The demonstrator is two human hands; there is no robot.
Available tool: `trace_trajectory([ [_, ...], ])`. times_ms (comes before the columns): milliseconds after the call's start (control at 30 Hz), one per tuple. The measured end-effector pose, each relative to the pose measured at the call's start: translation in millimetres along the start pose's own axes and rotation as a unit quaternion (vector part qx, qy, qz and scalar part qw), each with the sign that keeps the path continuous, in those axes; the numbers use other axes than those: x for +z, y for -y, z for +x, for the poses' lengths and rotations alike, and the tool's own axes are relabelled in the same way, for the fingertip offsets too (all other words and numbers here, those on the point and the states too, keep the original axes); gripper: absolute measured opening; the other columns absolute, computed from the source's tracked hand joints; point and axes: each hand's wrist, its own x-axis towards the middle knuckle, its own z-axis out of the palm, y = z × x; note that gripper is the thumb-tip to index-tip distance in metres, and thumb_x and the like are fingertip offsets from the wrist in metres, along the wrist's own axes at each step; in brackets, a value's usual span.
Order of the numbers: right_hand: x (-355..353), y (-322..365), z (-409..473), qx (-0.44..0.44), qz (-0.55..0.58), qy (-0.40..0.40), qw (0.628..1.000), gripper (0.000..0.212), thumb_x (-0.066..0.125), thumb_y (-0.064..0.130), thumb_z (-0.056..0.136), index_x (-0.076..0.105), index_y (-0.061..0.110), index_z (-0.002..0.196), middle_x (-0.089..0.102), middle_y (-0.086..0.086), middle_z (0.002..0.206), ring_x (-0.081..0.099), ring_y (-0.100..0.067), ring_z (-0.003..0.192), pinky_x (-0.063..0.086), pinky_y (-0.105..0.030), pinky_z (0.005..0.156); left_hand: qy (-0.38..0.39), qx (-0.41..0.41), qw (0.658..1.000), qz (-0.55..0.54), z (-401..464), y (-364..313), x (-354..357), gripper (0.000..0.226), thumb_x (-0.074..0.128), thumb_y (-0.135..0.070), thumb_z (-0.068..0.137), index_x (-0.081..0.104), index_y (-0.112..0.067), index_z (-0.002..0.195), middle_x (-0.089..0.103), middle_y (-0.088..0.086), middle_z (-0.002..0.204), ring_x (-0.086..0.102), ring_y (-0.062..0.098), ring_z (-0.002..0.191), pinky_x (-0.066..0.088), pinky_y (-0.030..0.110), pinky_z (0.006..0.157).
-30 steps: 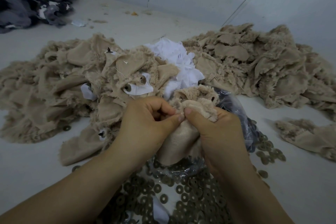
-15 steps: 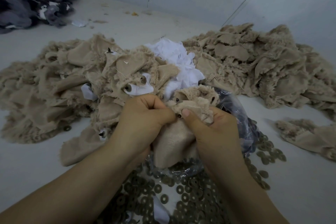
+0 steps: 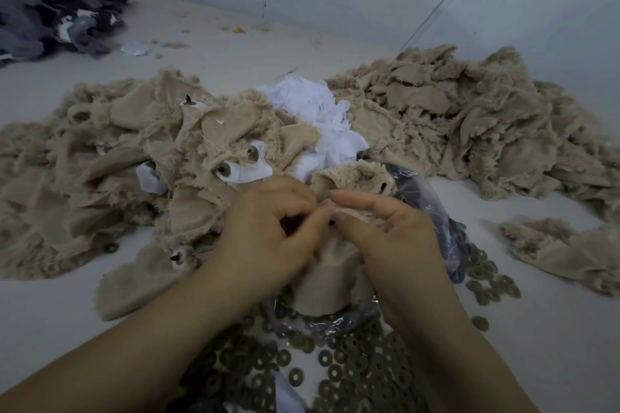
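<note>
Fingers (image 3: 295,193) of the left hand (image 3: 265,238) are curled against the thumb, pinching the upper edge of a beige plush piece (image 3: 330,282). The same piece is gripped from the other side by the right hand (image 3: 399,245), its forefinger stretched across the pile. The piece is held upright between both hands, just above a spread of ring washers (image 3: 335,372) on the grey table (image 3: 50,312). A small dark stud (image 3: 332,222) is seen where the two thumbs meet; whether a washer is pressed on behind it cannot be told, so the fitting of this piece is judged to be midway. In the heap at left (image 3: 100,178), several pieces are seen with studs and washers already set against white backing, and part of the batch is taken as done. No fittings are made out in the heap at right (image 3: 469,117), which is judged to be waiting. White cut pieces (image 3: 318,111) are piled between the heaps, and a clear bag of dark parts (image 3: 432,211) is seen just behind the right hand.
</note>
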Motion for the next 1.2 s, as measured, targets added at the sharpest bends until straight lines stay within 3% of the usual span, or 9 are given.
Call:
trace_trajectory([
  [200,-2.0,-6.6,3.9,0.023,-0.029,-0.020,0.999,0.015,0.076,0.012,0.085,0.080,0.025,0.092,0.078,0.010,0.097,0.071,-0.004,0.097,0.060,-0.030,0.087,0.059,0.067,0.964,0.250,58.5,18.3,6.0,0.013,0.063,-0.004,0.087,0.068,-0.001,0.098,0.062,0.012,0.103,0.060,0.030,0.091,0.050,0.047,0.078],
  [333,-1.5,-9.2,5.1,0.023,-0.050,-0.010,0.998,0.012,0.079,0.018,0.082,0.080,0.028,0.088,0.075,0.023,0.092,0.067,0.009,0.094,0.054,-0.011,0.078,0.142,0.036,0.914,0.377,86.3,30.2,20.7,0.033,0.060,-0.011,0.083,0.054,-0.011,0.116,0.046,0.007,0.107,0.050,0.026,0.077,0.039,0.038,0.053],
  [433,-3.6,-12.6,7.4,0.013,-0.060,-0.014,0.998,0.014,0.080,0.018,0.081,0.079,0.030,0.089,0.070,0.034,0.088,0.063,0.016,0.090,0.051,-0.004,0.072,0.166,0.038,0.887,0.430,93.9,35.6,21.7,0.008,0.056,-0.011,0.085,0.050,-0.014,0.090,0.043,0.004,0.093,0.037,0.019,0.063,0.024,0.032,0.049],
  [500,-5.0,-14.0,9.1,0.010,-0.061,-0.017,0.998,0.019,0.079,0.016,0.082,0.077,0.032,0.092,0.069,0.036,0.086,0.061,0.021,0.087,0.049,-0.002,0.069,0.124,0.035,0.904,0.408,93.2,45.9,18.9,0.023,0.054,-0.008,0.089,0.040,-0.017,0.074,0.044,0.001,0.078,0.037,0.019,0.058,0.030,0.034,0.048],
  [633,-3.4,-13.1,9.5,0.003,-0.076,-0.016,0.997,0.029,0.079,0.018,0.082,0.075,0.038,0.103,0.071,0.027,0.102,0.063,0.014,0.099,0.054,-0.012,0.082,0.066,0.028,0.984,0.161,81.5,64.8,-3.0,0.016,0.060,-0.014,0.095,0.059,-0.009,0.080,0.056,0.001,0.068,0.054,0.024,0.065,0.048,0.041,0.060],
  [833,9.1,-1.6,18.3,-0.050,-0.175,0.008,0.983,0.044,0.078,0.026,0.082,0.065,0.049,0.118,0.060,0.033,0.121,0.050,0.017,0.119,0.042,-0.018,0.102,0.154,0.016,0.988,-0.015,62.6,57.3,-20.8,0.019,0.055,-0.021,0.091,0.061,-0.006,0.080,0.056,-0.001,0.069,0.051,0.008,0.063,0.041,0.026,0.059],
  [967,11.3,2.9,28.6,-0.047,-0.214,0.006,0.976,0.048,0.079,0.028,0.083,0.063,0.041,0.127,0.057,0.023,0.131,0.047,0.006,0.124,0.042,-0.015,0.096,0.256,0.015,0.967,0.005,65.0,46.8,-27.0,0.017,0.068,-0.010,0.081,0.059,-0.006,0.067,0.064,0.008,0.072,0.060,0.021,0.066,0.049,0.037,0.062],
  [1067,10.1,1.8,31.3,-0.050,-0.256,0.019,0.965,0.046,0.078,0.027,0.083,0.064,0.037,0.126,0.060,0.021,0.128,0.051,0.020,0.105,0.040,0.001,0.075,0.335,-0.044,0.941,0.016,74.2,44.0,-33.8,0.024,0.061,-0.023,0.072,0.060,-0.004,0.057,0.062,0.018,0.062,0.056,0.029,0.056,0.046,0.039,0.055],
  [1200,5.6,2.2,33.2,-0.035,-0.263,0.039,0.963,0.036,0.076,0.024,0.084,0.070,0.044,0.113,0.064,0.026,0.114,0.060,0.013,0.086,0.045,-0.002,0.061,0.247,-0.078,0.957,0.133,90.2,45.4,-24.9,0.042,0.052,-0.031,0.091,0.059,-0.002,0.061,0.061,0.016,0.057,0.056,0.030,0.053,0.050,0.045,0.056],
])
